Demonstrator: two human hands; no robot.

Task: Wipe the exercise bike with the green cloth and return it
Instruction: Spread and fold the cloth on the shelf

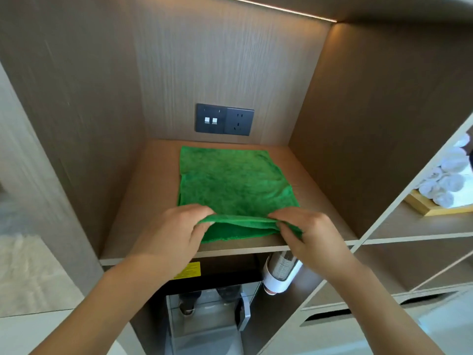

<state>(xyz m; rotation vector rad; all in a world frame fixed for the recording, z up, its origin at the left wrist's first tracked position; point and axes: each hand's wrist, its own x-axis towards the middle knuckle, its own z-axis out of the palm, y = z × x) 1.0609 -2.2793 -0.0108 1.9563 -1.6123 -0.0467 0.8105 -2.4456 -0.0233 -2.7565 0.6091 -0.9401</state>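
Green cloth [233, 185], fuzzy and rectangular, lies flat on the wooden shelf [143, 201]; left hand [174, 231] and right hand [307, 231] each pinch its raised near edge. Beyond the hands: dark wall socket [224, 122]. Right: rolled white towels [448, 180].

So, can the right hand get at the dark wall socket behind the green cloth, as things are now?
Probably yes. The right hand pinches the green cloth's near edge and would have to release it, but nothing stands between it and the dark wall socket on the back panel.
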